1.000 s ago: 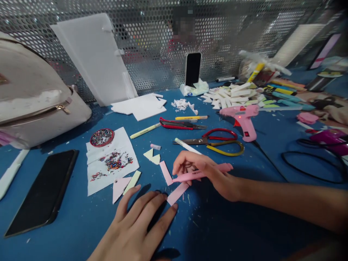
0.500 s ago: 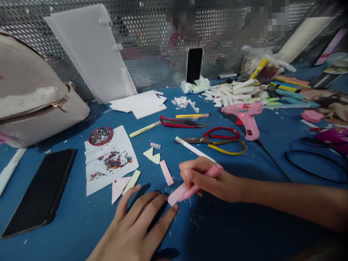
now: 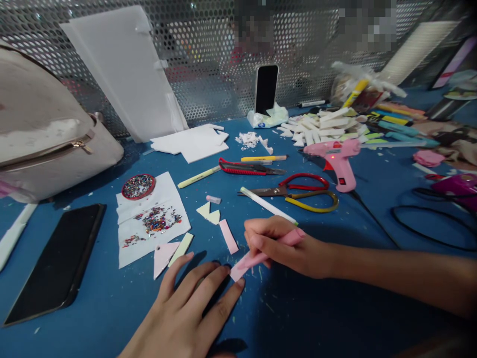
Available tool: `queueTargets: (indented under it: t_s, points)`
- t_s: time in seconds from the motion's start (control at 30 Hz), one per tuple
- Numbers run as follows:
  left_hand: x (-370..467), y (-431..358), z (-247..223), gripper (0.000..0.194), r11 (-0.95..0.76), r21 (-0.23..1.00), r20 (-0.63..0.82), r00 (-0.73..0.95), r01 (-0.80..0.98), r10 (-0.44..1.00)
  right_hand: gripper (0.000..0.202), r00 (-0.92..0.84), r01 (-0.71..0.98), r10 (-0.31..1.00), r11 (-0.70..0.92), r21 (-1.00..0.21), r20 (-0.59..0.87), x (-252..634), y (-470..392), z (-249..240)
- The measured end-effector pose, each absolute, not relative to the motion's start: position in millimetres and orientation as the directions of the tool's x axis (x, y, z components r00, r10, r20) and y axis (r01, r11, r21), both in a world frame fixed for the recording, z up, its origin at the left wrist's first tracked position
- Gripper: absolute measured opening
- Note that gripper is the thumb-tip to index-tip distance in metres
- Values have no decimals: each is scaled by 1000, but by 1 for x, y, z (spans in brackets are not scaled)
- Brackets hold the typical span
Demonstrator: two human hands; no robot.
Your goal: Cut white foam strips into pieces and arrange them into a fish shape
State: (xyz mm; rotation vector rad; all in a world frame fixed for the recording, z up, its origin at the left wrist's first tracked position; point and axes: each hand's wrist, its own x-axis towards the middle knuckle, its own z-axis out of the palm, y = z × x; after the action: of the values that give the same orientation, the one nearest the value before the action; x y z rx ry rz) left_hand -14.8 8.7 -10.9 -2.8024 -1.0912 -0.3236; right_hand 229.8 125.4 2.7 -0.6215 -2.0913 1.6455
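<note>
In the head view, my right hand (image 3: 279,246) is closed round a pink marker (image 3: 294,236), its tip end down on a small pink strip (image 3: 235,274). My left hand (image 3: 197,303) lies on the table with fingers spread, index fingertip and thumb tip at the strip's near end. Just beyond lie another pink strip (image 3: 228,236), pale yellow triangles (image 3: 208,213) and a short pink cap-like piece (image 3: 213,199). Beside my left fingers, a pink triangle with a hole (image 3: 164,256) touches a pale green strip (image 3: 181,249).
Scissors (image 3: 309,194), a white marker (image 3: 266,205), a box cutter (image 3: 249,168) and a pink glue gun (image 3: 345,164) with its cord lie beyond my right hand. Beads rest on a white sheet (image 3: 128,251) at left, near a black phone (image 3: 55,263). White offcuts (image 3: 324,127) are heaped behind.
The pink marker's tip end has shifted left along the strip, towards my left fingertips. My left hand stays in place.
</note>
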Motion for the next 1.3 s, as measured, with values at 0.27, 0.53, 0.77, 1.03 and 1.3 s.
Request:
queueTargets:
  t_s: [0.27, 0.53, 0.77, 1.03, 1.3]
  points:
    - [-15, 10, -12, 71, -740, -37, 253, 722, 672, 643, 47, -815, 90, 578, 194, -977, 40, 229, 125, 2]
    - [-17, 13, -13, 72, -766, -48, 262, 748, 641, 610, 48, -832, 103, 555, 185, -977, 17, 228, 126, 3]
    - [-17, 13, -12, 73, -769, -48, 261, 751, 637, 606, 48, -832, 91, 554, 153, -984, 10, 228, 125, 2]
    - [-18, 13, -15, 74, -762, -49, 258, 745, 646, 615, 49, -817, 36, 573, 164, -986, 65, 228, 126, -1]
    - [-18, 12, -15, 72, -756, -62, 270, 740, 652, 616, 50, -808, 43, 586, 149, -988, 54, 228, 125, -1]
